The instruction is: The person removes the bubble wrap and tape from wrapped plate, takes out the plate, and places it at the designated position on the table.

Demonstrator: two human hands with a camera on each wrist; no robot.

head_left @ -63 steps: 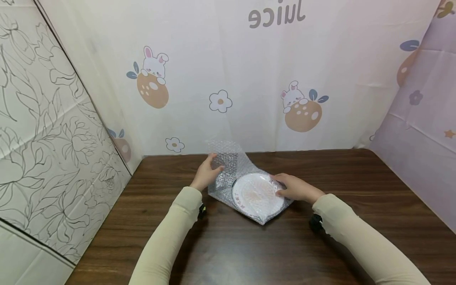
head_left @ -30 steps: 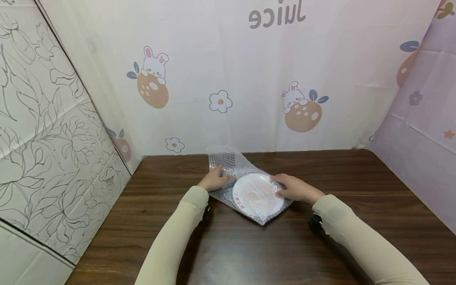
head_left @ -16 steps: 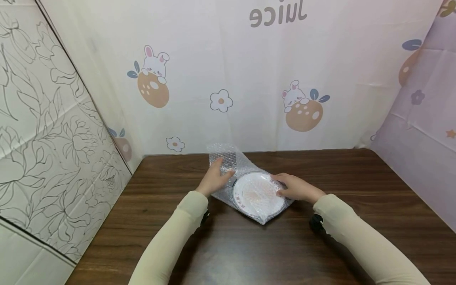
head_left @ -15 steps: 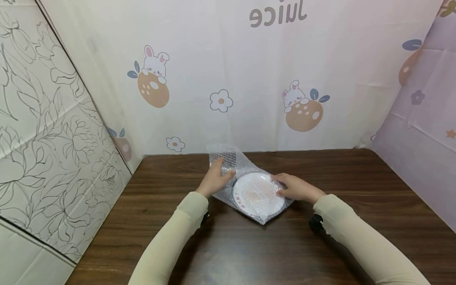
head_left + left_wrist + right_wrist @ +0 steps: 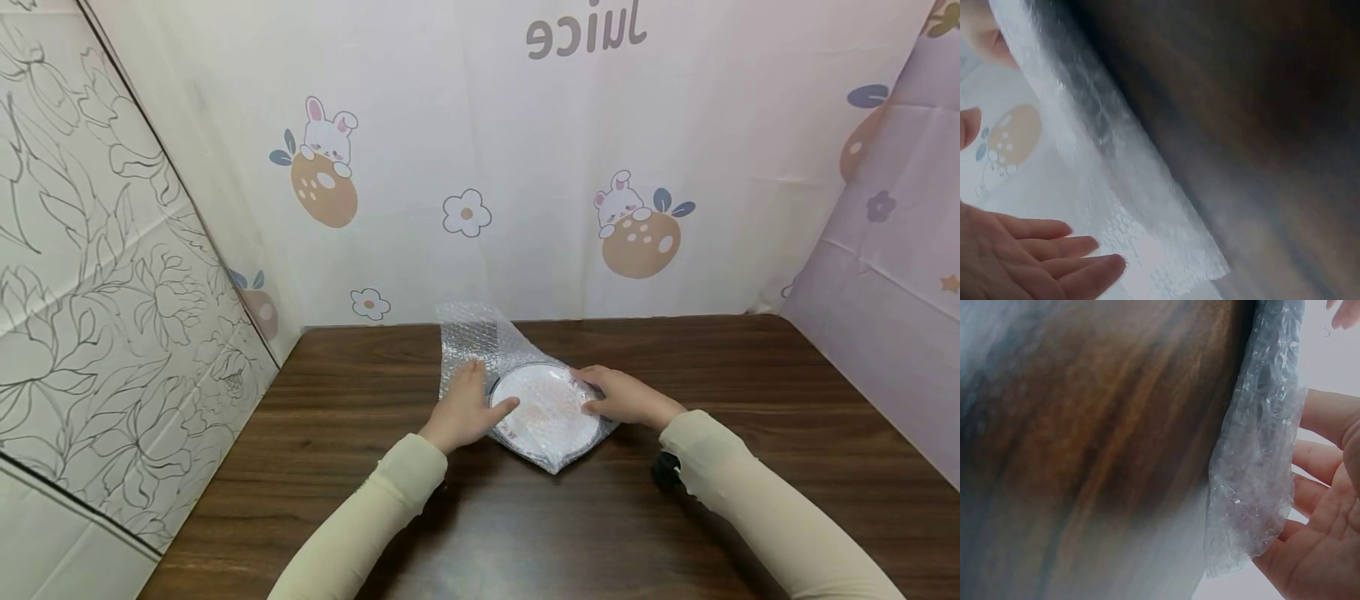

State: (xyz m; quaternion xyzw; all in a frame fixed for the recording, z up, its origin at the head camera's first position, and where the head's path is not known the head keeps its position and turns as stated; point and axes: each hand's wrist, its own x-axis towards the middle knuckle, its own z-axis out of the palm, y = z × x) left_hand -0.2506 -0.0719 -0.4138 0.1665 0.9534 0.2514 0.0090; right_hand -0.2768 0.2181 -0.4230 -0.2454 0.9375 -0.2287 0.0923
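A round white plate (image 5: 543, 412) with a dark rim and faint markings lies flat on the table, covered by clear bubble wrap (image 5: 470, 333). The wrap's loose end spreads out to the far left of the plate. My left hand (image 5: 467, 410) is over the wrap at the plate's left side, fingers extended and thumb spread; in the left wrist view these fingers hold nothing, and contact with the wrap is unclear. My right hand (image 5: 621, 395) rests on the plate's wrapped right side, thumb and fingers apart. The right wrist view shows its fingers (image 5: 1316, 459) against the wrap's edge.
Dark wood table (image 5: 480, 533) lies under everything. A printed curtain (image 5: 525, 167) with rabbits and fruit hangs along its back edge. Panels with line-drawn flowers (image 5: 97, 275) stand on the left, and a pale purple curtain (image 5: 892, 275) hangs on the right.
My left hand has come down and nearer from the loose wrap to the plate's left side. The loose wrap has settled slightly lower. My right hand and the plate have stayed put.
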